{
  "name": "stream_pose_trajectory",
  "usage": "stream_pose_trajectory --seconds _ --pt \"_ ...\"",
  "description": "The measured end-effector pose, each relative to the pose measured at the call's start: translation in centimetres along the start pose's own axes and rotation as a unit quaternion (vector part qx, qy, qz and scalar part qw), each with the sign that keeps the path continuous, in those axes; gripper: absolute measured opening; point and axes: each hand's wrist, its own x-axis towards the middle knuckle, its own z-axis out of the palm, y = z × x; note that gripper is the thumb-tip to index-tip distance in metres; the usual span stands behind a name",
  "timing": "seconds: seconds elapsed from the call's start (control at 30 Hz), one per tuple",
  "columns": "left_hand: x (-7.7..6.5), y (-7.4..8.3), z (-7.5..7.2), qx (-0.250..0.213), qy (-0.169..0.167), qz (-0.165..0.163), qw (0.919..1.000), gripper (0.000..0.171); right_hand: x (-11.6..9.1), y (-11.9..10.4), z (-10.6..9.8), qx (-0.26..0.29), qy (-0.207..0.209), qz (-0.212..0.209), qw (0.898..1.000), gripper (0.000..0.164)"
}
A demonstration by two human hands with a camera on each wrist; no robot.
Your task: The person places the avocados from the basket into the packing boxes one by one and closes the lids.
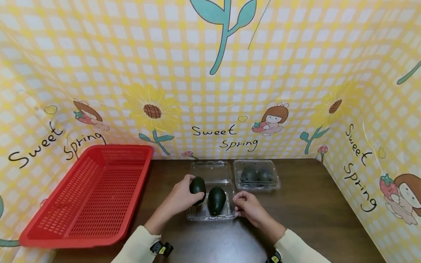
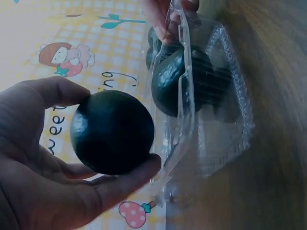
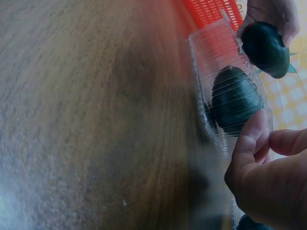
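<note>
My left hand [image 1: 183, 194] grips a dark green avocado [image 1: 197, 190] between thumb and fingers, above the left half of an opened clear plastic clamshell box [image 1: 210, 218]. A second avocado [image 1: 216, 201] lies in the box's right half. In the left wrist view the held avocado [image 2: 112, 132] is apart from the box wall. At the box's right edge, my right hand [image 1: 250, 208] pinches the rim between thumb and forefinger, as the right wrist view shows with that hand [image 3: 268, 177] close up. The box's lid [image 1: 211, 171] lies folded back toward the cloth wall.
A closed clear box [image 1: 256, 185] with dark avocados inside stands at the back right. On the left is a large red plastic basket [image 1: 131, 204]. A yellow checked cloth [image 1: 210, 98] rises behind and at both sides of the brown wooden table [image 1: 306, 204].
</note>
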Motion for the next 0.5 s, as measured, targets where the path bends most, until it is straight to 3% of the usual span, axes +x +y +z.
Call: stream_pose_trajectory --seconds 0.23,0.5 --pt "0.4 0.8 0.8 0.021 -0.012 -0.01 0.9997 0.064 0.2 -0.3 -0.1 -0.002 -0.003 -0.002 1.0 0.007" --pt "0.5 1.4 1.8 0.064 -0.025 0.018 0.9974 0.055 0.2 -0.3 -0.4 -0.007 -0.004 0.003 1.0 0.007"
